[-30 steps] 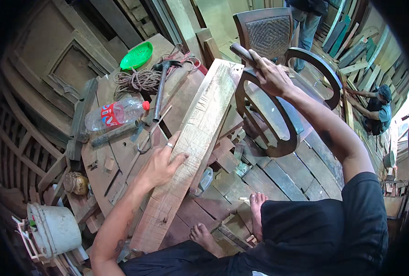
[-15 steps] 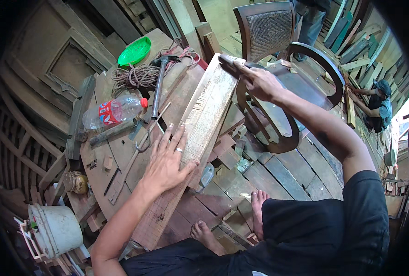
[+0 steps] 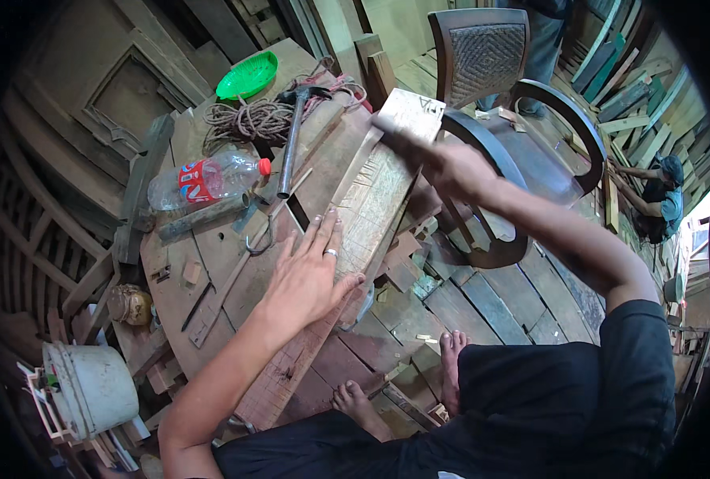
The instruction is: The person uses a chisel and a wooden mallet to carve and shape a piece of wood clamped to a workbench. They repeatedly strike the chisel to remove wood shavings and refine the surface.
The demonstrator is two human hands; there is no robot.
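A long, pale wooden board point(image 3: 364, 206) slants across the bench, its surface scored with pencil-like lines. My left hand point(image 3: 311, 267) presses flat on its near part, fingers stretched out, a ring on one of them. Near the far end, my right hand point(image 3: 460, 177) grips a dark, bar-shaped tool point(image 3: 403, 142) laid across the board. Motion blurs both the hand and the tool, so its exact kind is not clear. Left of the board lie a hammer point(image 3: 292, 144) and a curved metal hook point(image 3: 259, 241).
A plastic bottle point(image 3: 209, 182) with a red cap, coiled rope point(image 3: 247, 120) and a green basket point(image 3: 247, 76) rest on the bench. A wooden armchair point(image 3: 482, 60) stands beyond my right hand. A white bucket point(image 3: 103, 387) sits lower left. Another person point(image 3: 664, 195) works at far right.
My right hand has drawn the dark tool back toward me along the board, baring its far end. My left hand stays pressed on the wood. The whole view has shifted slightly.
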